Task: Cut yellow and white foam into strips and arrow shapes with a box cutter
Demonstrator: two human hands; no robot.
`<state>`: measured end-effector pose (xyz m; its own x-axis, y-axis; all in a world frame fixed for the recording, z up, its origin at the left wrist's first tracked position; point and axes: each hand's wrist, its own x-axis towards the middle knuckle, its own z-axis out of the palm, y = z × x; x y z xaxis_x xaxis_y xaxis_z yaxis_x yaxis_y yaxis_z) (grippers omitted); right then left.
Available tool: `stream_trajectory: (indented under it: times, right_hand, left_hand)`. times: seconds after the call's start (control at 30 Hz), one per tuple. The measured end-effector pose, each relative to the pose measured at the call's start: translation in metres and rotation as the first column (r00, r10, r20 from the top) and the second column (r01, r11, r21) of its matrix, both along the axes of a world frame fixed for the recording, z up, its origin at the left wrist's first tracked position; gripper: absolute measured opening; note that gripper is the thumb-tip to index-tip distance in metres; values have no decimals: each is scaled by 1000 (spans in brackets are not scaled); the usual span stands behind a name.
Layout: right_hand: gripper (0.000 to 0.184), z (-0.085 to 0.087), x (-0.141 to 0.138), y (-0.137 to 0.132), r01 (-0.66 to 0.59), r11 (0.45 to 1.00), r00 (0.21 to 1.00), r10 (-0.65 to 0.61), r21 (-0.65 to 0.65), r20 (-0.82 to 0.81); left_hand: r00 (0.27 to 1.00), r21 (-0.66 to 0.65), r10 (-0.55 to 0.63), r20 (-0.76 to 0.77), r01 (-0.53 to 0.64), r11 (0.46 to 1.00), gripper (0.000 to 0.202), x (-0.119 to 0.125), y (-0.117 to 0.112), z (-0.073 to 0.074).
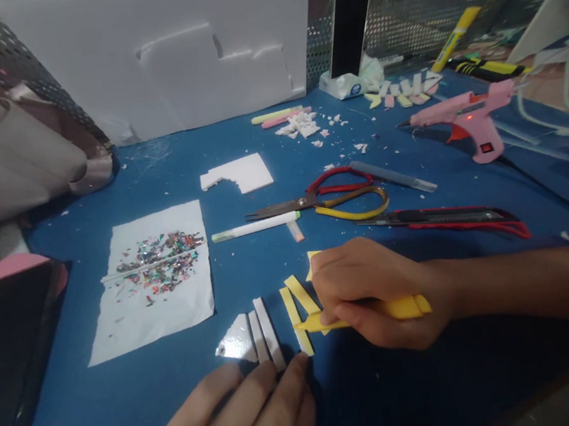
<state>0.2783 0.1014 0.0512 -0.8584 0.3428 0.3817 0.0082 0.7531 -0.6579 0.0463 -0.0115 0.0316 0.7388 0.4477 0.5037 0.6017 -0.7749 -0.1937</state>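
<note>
Head view: right hand (377, 291) holds tapered yellow marker (406, 306).

Clock positions from centre. Marker (404, 307), 5 o'clock: yellow. Yellow strips (290, 305), 6 o'clock. White strips (269, 332), 7 o'clock. Tabletop (249, 259): plain blue. Glue gun (481, 121), 2 o'clock: pink. Cutter (471, 215), 3 o'clock: black and red. Scissors (309, 201): one handle red, one yellow. Sheet (123, 336), 8 o'clock: white, with multicoloured flakes (160, 278).

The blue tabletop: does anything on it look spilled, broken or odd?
Yes: white crumbs lie strewn toward the back, like debris, and the flat white piece to their left has a ragged notch, unlike its straighter edges.
</note>
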Motion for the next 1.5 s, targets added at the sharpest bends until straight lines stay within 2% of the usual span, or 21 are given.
stream_trajectory:
  times: [0.7, 1.5]
  right_hand:
    - [16, 1, 0, -1, -5, 1000, 1000, 5, -8, 4]
    - [11, -4, 1, 0, -46, 999, 998, 45, -24, -45]
  left_hand:
    - [997, -4, 7, -75, -8, 1000, 20, -3, 1, 3]
    - [999, -8, 6, -33, -6, 1000, 20, -1, 1, 3]
